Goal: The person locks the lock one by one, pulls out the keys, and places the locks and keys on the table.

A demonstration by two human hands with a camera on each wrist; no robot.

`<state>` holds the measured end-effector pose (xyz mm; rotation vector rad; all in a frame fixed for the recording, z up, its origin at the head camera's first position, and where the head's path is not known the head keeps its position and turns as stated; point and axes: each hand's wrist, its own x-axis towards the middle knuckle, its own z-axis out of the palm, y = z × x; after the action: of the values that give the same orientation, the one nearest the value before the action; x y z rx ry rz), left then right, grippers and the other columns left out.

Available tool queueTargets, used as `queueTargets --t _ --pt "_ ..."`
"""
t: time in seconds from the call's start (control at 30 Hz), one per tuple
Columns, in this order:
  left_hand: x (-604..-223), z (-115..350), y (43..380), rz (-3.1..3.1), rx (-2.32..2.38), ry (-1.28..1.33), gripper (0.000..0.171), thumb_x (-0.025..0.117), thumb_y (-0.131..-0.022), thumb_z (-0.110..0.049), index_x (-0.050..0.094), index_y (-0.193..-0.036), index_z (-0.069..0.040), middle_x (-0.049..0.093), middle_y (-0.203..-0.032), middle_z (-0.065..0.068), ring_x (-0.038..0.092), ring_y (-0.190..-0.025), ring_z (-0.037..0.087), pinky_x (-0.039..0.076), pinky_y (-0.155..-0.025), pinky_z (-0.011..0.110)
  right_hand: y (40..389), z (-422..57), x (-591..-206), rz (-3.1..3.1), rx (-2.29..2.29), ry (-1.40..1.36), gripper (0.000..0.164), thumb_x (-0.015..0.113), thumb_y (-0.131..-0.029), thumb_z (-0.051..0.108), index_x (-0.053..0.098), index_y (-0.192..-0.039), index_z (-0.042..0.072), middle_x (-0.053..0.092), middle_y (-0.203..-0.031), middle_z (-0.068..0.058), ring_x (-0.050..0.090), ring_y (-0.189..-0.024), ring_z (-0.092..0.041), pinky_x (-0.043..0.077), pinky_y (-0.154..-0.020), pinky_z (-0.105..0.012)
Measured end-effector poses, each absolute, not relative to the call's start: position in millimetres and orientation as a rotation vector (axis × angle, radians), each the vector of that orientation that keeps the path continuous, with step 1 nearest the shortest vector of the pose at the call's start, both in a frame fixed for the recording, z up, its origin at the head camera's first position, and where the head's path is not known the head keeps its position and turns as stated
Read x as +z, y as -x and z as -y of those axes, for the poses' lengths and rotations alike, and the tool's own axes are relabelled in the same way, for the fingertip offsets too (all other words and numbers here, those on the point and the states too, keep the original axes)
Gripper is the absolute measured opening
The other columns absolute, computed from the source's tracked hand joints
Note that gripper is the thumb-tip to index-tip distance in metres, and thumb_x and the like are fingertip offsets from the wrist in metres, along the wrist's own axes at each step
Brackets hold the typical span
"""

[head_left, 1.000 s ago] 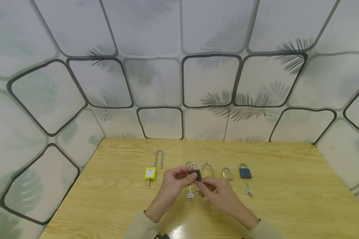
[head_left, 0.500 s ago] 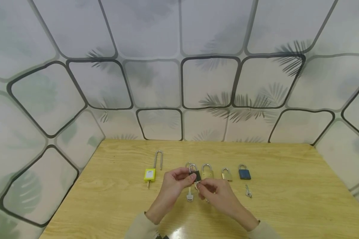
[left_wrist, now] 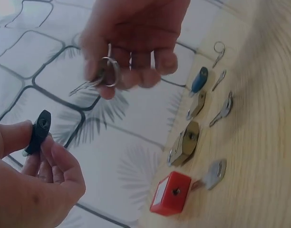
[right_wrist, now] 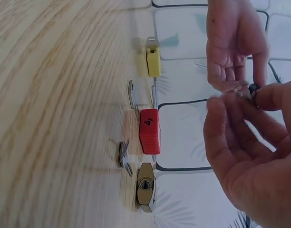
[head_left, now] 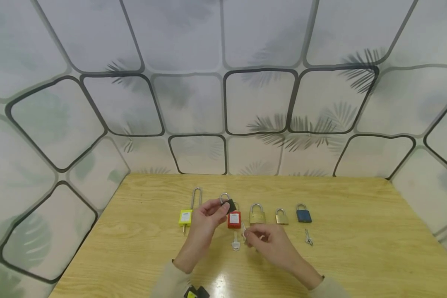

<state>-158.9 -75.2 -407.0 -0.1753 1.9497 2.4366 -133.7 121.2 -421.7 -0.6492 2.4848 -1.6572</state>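
Note:
My left hand point(head_left: 201, 227) pinches a small black padlock point(head_left: 230, 206) between thumb and fingers, above the table and to the left of a red padlock point(head_left: 234, 221). The black padlock's keyhole end faces the camera in the left wrist view. My right hand point(head_left: 277, 246) pinches a small key point(left_wrist: 81, 89) on a metal ring point(left_wrist: 115, 71), apart from the black padlock in the head and left wrist views. Below the red padlock lies a key with a pale head point(head_left: 236, 245). A larger brass padlock point(head_left: 257, 217) lies just beyond my right hand.
On the wooden table point(head_left: 357, 248), a small brass padlock point(head_left: 282, 217) and a blue padlock point(head_left: 304, 215) lie to the right, with keys point(head_left: 308, 238) below the blue one. A yellow long-shackle padlock point(head_left: 185, 216) lies left. A patterned fabric wall point(head_left: 197, 153) rises behind.
My left hand has moved left and up with the black padlock, away from the right hand, uncovering the red padlock. My right hand, with the key, stays in nearly the same place.

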Motion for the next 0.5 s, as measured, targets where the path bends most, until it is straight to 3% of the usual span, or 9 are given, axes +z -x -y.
queueTargets --t 0.17,0.37,0.5 --pt "-407 91 160 -1.974 2.439 0.233 0.03 0.072 -0.088 -0.01 0.065 -0.111 0.007 0.071 -0.102 0.009 0.065 -0.091 0.018 0.059 -0.072 0.023 136 -118 -426 -2.502 -1.676 0.591 0.009 0.065 -0.094 0.014 0.073 -0.096 0.011 0.073 -0.09 -0.014 0.068 -0.078 -0.023 0.063 -0.058 -0.033" --pt "-409 116 159 -2.004 2.45 0.349 0.029 0.07 -0.089 -0.008 0.064 -0.113 0.007 0.069 -0.106 0.009 0.066 -0.091 0.016 0.059 -0.071 0.021 141 -108 -434 -2.657 -1.519 0.719 0.005 0.07 -0.084 0.003 0.069 -0.086 0.008 0.07 -0.076 -0.003 0.062 -0.066 -0.009 0.058 -0.056 -0.025" --pt "-410 134 156 -1.986 2.46 0.403 0.035 0.07 -0.089 -0.009 0.059 -0.117 0.009 0.068 -0.103 0.004 0.065 -0.09 0.013 0.058 -0.071 0.019 144 -91 -437 -2.693 -1.44 0.706 0.01 0.07 -0.078 0.001 0.065 -0.08 0.009 0.065 -0.071 0.003 0.057 -0.063 -0.006 0.054 -0.055 -0.023"
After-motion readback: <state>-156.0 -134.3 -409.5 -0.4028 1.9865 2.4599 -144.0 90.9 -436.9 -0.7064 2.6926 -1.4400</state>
